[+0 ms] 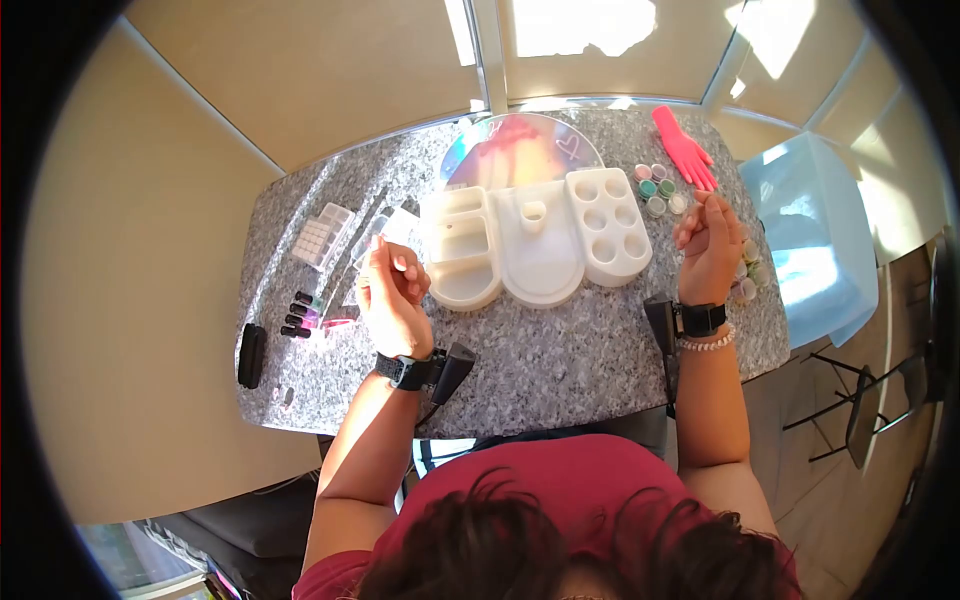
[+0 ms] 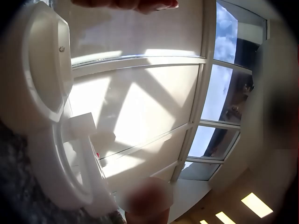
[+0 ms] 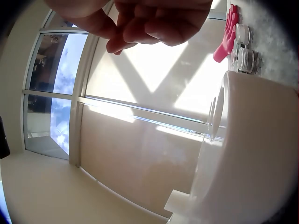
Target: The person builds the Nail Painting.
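The left hand [image 1: 392,297], fingers loosely curled, is raised at the left side of a white organizer [image 1: 541,275] and holds nothing. Likewise holding nothing, the right hand [image 1: 711,255] hovers right of the organizer, its fingers relaxed and bent. The organizer has a part with long compartments [image 1: 466,282], a middle part with a short upright ring, and a part with several round wells [image 1: 609,217]. In the right wrist view, curled fingers [image 3: 161,30] hang above the organizer's white side [image 3: 261,149]. Only fingertips [image 2: 126,3] show at the top of the left wrist view.
Small round jars [image 1: 656,188] and a pink glove [image 1: 685,150] lie at the back right. Behind the organizer stands a shiny round disc [image 1: 520,150]. Black-capped bottles [image 1: 297,322], a clear divided box [image 1: 322,237] and a black case [image 1: 252,356] are on the left.
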The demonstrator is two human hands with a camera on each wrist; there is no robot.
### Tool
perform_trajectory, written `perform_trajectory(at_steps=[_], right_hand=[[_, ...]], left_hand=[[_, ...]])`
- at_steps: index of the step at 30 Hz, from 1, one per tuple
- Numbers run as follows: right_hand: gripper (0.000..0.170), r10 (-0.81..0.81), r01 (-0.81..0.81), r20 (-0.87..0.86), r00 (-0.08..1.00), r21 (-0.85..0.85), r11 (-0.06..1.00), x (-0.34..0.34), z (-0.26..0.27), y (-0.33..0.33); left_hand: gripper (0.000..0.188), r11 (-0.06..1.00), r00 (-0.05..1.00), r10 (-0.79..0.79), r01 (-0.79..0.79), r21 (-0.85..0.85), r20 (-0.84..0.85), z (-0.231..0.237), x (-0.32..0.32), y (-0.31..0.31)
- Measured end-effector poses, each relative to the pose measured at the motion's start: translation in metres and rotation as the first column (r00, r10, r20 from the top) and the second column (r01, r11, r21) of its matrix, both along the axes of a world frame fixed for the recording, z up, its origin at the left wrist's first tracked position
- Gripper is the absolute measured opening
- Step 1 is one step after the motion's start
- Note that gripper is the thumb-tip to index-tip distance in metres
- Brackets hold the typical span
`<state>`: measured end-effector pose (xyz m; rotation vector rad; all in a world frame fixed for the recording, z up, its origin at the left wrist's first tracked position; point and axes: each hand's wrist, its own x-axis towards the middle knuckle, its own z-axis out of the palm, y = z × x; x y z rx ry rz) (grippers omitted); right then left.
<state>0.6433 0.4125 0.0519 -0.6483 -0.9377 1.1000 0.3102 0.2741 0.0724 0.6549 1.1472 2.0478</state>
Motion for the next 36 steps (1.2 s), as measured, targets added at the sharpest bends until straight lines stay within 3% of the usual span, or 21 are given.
perform_trajectory(at_steps=[3,6,9,11,17,20,36], right_hand=[[0.025,0.021,-0.02,0.045,0.999,-0.02,1.0,-0.001,0.0,-0.005],[0.026,0.071,-0.074,-0.072,0.995,-0.045,0.996,-0.002,0.002,-0.011],[0.026,0.086,-0.086,0.0,0.996,-0.011,0.996,0.001,0.001,-0.011],[0.026,0.069,-0.065,0.028,0.997,-0.142,0.988,0.0,0.001,-0.014],[0.028,0.065,-0.033,0.111,0.992,-0.271,0.962,-0.009,0.007,-0.017],[0.024,0.124,-0.083,0.142,0.982,-0.266,0.96,-0.005,0.002,-0.016],[0.028,0.102,-0.059,0.14,0.985,-0.283,0.957,-0.01,0.001,-0.014]], left_hand=[[0.047,1.0,0.999,-0.013,0.014,0.023,-0.038,-0.01,-0.008,0.001],[0.056,0.987,0.994,-0.111,0.112,0.113,-0.02,-0.018,-0.014,-0.001],[0.058,0.993,0.994,-0.105,0.106,0.05,-0.016,-0.028,-0.013,-0.005],[0.057,0.994,0.991,-0.105,0.105,-0.005,-0.084,-0.028,-0.013,-0.007],[0.058,0.997,0.997,-0.051,0.047,-0.066,-0.054,-0.028,-0.016,-0.002],[0.059,0.994,0.999,-0.007,0.002,-0.109,-0.048,-0.025,-0.013,-0.004],[0.059,0.981,0.998,0.008,-0.021,-0.194,-0.067,-0.021,-0.019,-0.004]])
